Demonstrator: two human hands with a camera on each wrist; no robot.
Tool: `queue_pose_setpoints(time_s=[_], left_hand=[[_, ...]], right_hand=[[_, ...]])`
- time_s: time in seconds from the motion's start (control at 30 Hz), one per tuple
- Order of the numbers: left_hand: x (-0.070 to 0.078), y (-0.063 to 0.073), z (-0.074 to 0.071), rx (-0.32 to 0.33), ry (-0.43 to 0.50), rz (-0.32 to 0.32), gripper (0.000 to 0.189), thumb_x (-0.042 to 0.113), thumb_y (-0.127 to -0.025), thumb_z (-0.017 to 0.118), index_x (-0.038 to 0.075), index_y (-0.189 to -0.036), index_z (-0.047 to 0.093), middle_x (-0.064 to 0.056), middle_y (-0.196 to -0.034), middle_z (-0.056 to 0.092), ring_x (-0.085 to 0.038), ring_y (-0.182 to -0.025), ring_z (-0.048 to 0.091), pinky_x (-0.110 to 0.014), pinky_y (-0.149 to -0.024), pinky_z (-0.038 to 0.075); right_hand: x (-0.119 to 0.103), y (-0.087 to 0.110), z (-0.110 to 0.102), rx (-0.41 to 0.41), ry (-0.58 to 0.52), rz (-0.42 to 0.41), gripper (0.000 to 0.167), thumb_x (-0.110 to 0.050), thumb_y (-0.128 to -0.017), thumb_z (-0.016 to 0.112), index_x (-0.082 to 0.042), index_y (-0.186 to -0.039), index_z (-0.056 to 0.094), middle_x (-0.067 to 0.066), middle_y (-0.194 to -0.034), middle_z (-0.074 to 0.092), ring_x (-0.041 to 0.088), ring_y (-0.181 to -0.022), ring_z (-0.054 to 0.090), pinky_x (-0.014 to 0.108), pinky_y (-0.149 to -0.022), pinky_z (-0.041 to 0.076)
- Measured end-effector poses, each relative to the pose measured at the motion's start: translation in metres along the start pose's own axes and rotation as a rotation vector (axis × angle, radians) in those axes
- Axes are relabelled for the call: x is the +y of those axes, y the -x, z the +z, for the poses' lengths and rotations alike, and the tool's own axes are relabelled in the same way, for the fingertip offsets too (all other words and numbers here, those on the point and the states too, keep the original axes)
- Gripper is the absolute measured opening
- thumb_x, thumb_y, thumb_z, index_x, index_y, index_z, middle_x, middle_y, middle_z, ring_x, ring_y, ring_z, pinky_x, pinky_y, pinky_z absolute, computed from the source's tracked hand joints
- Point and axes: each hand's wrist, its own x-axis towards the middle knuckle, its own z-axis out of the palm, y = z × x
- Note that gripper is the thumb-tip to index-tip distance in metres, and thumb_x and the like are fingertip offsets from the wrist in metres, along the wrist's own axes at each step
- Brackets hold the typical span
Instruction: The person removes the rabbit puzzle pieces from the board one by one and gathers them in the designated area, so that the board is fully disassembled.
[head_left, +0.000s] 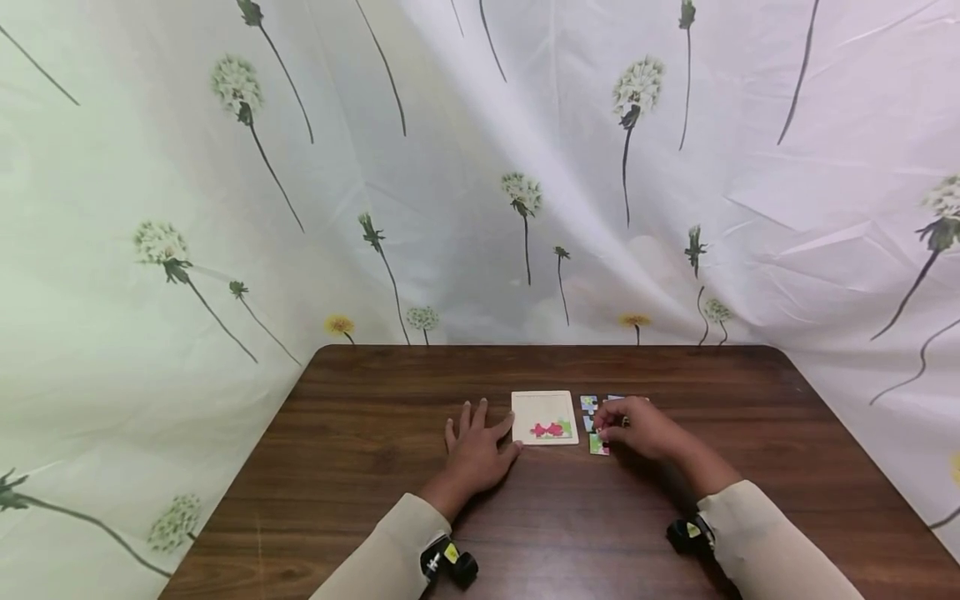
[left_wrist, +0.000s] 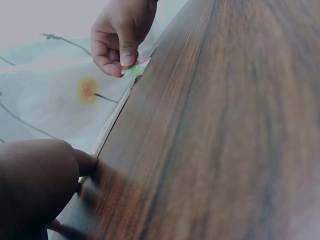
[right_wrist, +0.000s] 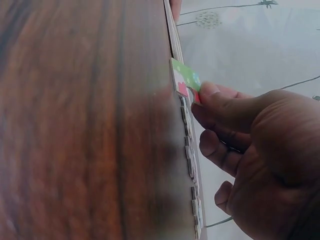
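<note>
A pale square puzzle board (head_left: 536, 408) lies on the table, with pink and green pieces (head_left: 555, 429) in its lower right part. My left hand (head_left: 476, 457) rests on the table with fingers spread, thumb and forefinger at the board's left edge. To the right of the board, my right hand (head_left: 643, 429) pinches a green puzzle piece (right_wrist: 181, 75) with pink patches between thumb and forefinger. That piece is tilted up in the right wrist view. Blue puzzle pieces (head_left: 588, 402) lie near the right fingers, some partly hidden by that hand.
The brown wooden table (head_left: 375, 517) reaches back to a hanging cloth (head_left: 465, 250) printed with dandelions. A row of flat pieces (right_wrist: 191, 162) is seen edge-on in the right wrist view. Small black cameras are strapped at both wrists.
</note>
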Motion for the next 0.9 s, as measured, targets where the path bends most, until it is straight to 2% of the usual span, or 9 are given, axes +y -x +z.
queue_pose_setpoints(time_s=[0.33,0.53,0.7,0.9], left_hand=[[0.0003,-0.0004,-0.0007,0.002,0.010,0.003,0.057,0.049,-0.107,0.065,0.026,-0.160,0.059,-0.024,-0.178,0.031,-0.053,-0.167,0.018,-0.080,-0.127,0.011],[0.0013,0.0015,-0.0021,0.004,0.020,0.009,0.057,0.048,-0.108,0.066,0.025,-0.159,0.060,-0.025,-0.177,0.031,-0.053,-0.167,0.018,-0.081,-0.127,0.011],[0.0017,0.0020,-0.0033,0.005,0.027,0.013,0.057,0.047,-0.108,0.066,0.025,-0.159,0.060,-0.025,-0.177,0.031,-0.053,-0.167,0.018,-0.081,-0.127,0.011],[0.0019,0.0022,-0.0037,0.000,0.023,0.006,0.057,0.048,-0.108,0.065,0.025,-0.159,0.060,-0.025,-0.177,0.030,-0.053,-0.167,0.018,-0.080,-0.127,0.011]], right_hand=[[-0.0004,0.0007,0.0021,0.014,0.011,-0.017,0.006,-0.006,-0.100,0.079,-0.011,-0.096,0.078,-0.007,-0.089,0.074,0.004,-0.086,0.061,0.025,-0.080,0.052],[0.0026,0.0010,0.0050,0.038,0.014,-0.019,0.014,-0.009,-0.089,0.090,-0.011,-0.092,0.076,-0.006,-0.083,0.069,0.001,-0.078,0.058,0.024,-0.073,0.051],[0.0009,0.0015,0.0064,0.068,0.080,-0.008,0.022,-0.017,-0.083,0.096,-0.015,-0.089,0.075,-0.009,-0.078,0.064,0.000,-0.072,0.053,0.024,-0.069,0.046],[-0.0015,0.0025,0.0067,0.103,0.154,0.029,0.024,-0.023,-0.081,0.098,-0.018,-0.088,0.075,-0.012,-0.077,0.063,-0.001,-0.070,0.052,0.029,-0.075,0.042]])
